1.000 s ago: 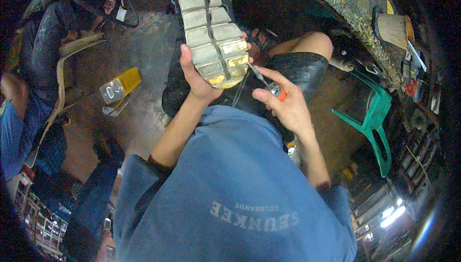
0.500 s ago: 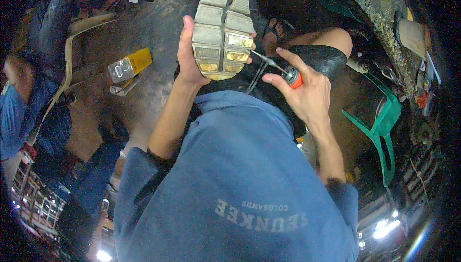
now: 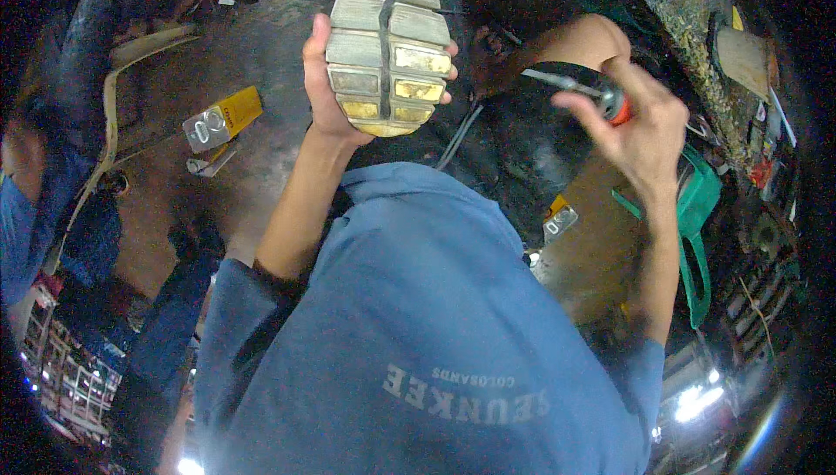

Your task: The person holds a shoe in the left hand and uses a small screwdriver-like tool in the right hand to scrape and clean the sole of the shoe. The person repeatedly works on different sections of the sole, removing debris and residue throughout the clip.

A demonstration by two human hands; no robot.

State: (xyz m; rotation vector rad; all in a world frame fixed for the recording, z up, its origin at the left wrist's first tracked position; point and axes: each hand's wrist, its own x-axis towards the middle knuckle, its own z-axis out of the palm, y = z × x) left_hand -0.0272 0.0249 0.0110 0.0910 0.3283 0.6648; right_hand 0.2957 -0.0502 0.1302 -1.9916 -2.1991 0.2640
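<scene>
Shoe [image 3: 388, 40] in front of the person's torso, sole facing my camera: its long axis runs away from the blue shirt [image 3: 418, 292], rounded end pointing back at it. I see the left hand [image 3: 329, 107] wrapped around that end; the right hand [image 3: 646, 127] (well apart) grasps an orange-handled tool [image 3: 599, 92].

The shoe [image 3: 416, 26] in my left fingers [image 3: 317, 47] shows its grey, yellow-patched sole; the orange-handled tool [image 3: 615, 106] in my right fingers [image 3: 591, 116] points left, apart from it.
</scene>
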